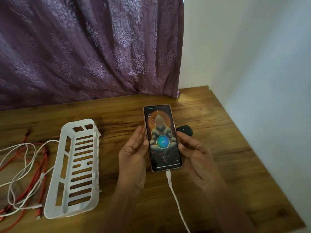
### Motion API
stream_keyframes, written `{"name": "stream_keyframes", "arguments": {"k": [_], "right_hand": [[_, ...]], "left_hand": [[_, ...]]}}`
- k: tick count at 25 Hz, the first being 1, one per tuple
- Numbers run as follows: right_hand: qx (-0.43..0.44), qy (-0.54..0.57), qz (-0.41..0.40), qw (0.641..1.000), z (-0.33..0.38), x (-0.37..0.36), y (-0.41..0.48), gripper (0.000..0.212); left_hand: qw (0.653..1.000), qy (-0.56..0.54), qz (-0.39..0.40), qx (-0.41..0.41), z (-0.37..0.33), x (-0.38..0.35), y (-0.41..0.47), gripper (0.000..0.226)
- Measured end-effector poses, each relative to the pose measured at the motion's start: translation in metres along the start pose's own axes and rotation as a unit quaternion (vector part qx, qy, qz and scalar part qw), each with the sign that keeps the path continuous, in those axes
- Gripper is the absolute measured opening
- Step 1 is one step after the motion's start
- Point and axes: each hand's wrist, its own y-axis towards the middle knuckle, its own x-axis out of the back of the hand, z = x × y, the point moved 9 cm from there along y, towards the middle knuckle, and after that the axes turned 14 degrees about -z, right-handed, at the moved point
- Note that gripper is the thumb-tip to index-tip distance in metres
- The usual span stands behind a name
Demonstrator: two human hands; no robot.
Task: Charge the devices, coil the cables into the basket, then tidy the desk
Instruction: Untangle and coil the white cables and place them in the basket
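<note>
**A:** Where is the phone?

**B:** The phone (pixel 162 138) is between your two hands, over the middle of the desk (pixel 235 148). Its lit screen faces you, and a round sign on it says 32. I cannot tell if its bottom end touches the desk.

**A:** How am I holding it?

**B:** Your right hand (pixel 196 157) grips the right edge with its thumb and bent fingers. Your left hand (pixel 133 157) lies along the left edge. Its fingers are mostly straight and its thumb touches the edge, so it props the phone but does not wrap round it.

**A:** Is it plugged in?

**B:** Yes. A white cable (pixel 175 195) goes into the bottom of the phone and runs down between your arms.

**A:** What else is there?

**B:** A small black case (pixel 184 130) with a tiny green light sits on the desk just behind your right hand. A white basket (pixel 75 169) with slits lies to the left of your left hand. Beside the basket, red cables (pixel 33 174) and a loose white cable (pixel 21 165) lie tangled on the desk. A purple curtain (pixel 84 47) hangs behind the desk, and a pale wall (pixel 252 47) stands on the right
</note>
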Motion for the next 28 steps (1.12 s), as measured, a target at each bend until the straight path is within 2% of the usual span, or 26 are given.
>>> {"name": "stream_keyframes", "arguments": {"k": [7, 15, 23, 28], "right_hand": [[0.034, 0.015, 0.032, 0.999, 0.028, -0.016, -0.028, 0.036], [0.033, 0.016, 0.035, 0.999, 0.029, -0.019, -0.036, 0.036], [0.020, -0.034, -0.016, 0.999, 0.003, -0.001, -0.001, 0.035], [0.026, -0.118, -0.062, 0.991, -0.015, 0.011, 0.024, 0.037]], "left_hand": [[0.998, -0.058, 0.020, -0.030, -0.030, -0.011, -0.022, 0.043], [0.997, -0.059, 0.029, -0.036, -0.034, -0.011, -0.030, 0.041], [0.999, 0.024, 0.000, -0.021, -0.004, 0.003, -0.004, 0.047], [0.992, 0.125, -0.009, -0.024, 0.022, 0.010, 0.022, 0.051]]}}
